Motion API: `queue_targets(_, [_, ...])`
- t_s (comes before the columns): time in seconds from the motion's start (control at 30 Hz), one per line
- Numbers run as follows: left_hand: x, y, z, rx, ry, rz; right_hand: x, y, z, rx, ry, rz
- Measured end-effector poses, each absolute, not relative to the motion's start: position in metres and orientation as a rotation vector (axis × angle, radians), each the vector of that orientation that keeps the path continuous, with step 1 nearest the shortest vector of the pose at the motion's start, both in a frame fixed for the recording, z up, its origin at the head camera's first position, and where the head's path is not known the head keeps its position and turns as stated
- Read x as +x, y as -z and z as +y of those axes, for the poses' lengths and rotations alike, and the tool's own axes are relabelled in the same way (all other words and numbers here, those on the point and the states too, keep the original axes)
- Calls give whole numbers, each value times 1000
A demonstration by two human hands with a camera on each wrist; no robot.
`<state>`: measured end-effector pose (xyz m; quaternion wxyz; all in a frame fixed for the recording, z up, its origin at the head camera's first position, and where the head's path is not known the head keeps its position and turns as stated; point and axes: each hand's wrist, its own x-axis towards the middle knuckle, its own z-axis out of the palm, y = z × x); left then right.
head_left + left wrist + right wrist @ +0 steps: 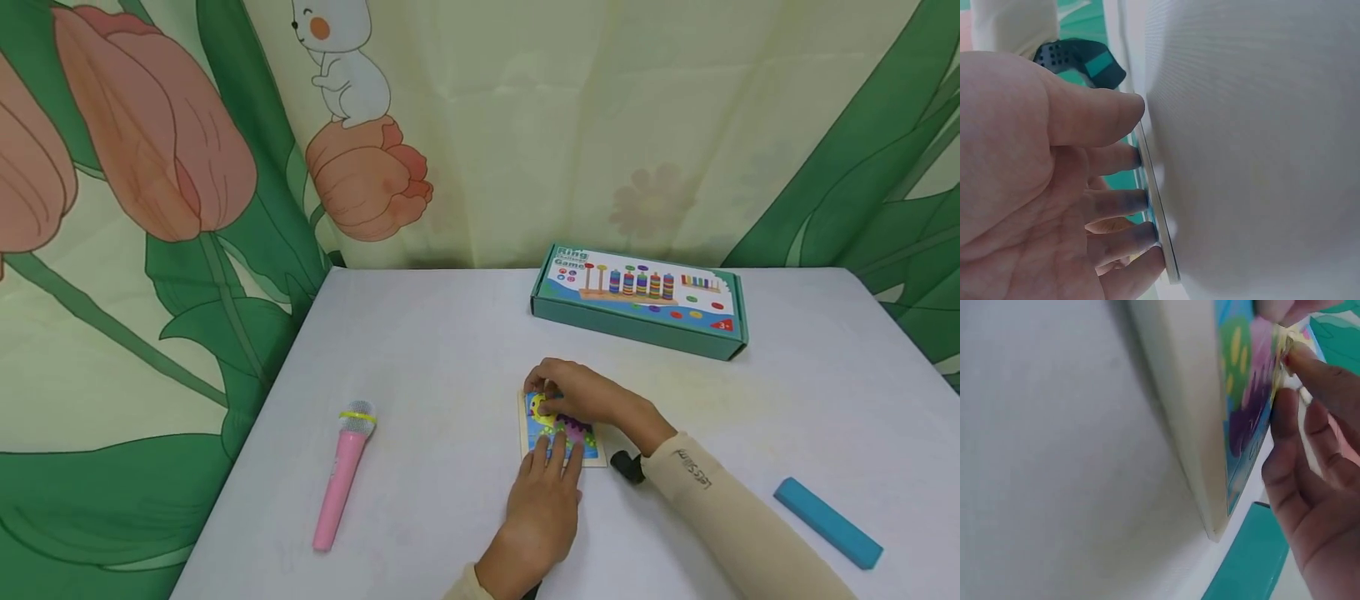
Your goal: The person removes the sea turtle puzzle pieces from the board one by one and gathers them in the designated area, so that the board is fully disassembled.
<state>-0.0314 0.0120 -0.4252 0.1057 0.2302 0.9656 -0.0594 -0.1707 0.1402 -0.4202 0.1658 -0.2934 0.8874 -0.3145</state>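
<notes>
A small wooden puzzle board (531, 437) with a bright sea-animal picture, yellow and purple figures on blue, lies mid-table. My left hand (543, 508) rests its outstretched fingertips on the board's near edge, as the left wrist view also shows with the fingers (1119, 203) along the rim. Over the far left corner, my right hand (577, 393) bends its fingers down at the yellow figure. In the right wrist view its thumb and forefinger pinch a small puzzle piece (1287, 357) close over the picture; the fingers hide most of that piece.
A green Ring Game box (637, 292) stands behind the hands at the table's back. To the left lies a pink toy microphone (345, 475); a blue bar-shaped block (828, 523) is at the right. A patterned curtain (525, 125) hangs behind the table.
</notes>
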Motion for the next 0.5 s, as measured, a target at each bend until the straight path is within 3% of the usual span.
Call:
queue_targets(0.2, [-31,425,14,645,173,2803,-178,415,164,-765,1109,2517])
queue_targets(0.5, [-31,424,14,655,212,2788,-193,412,218,-524,961,2678])
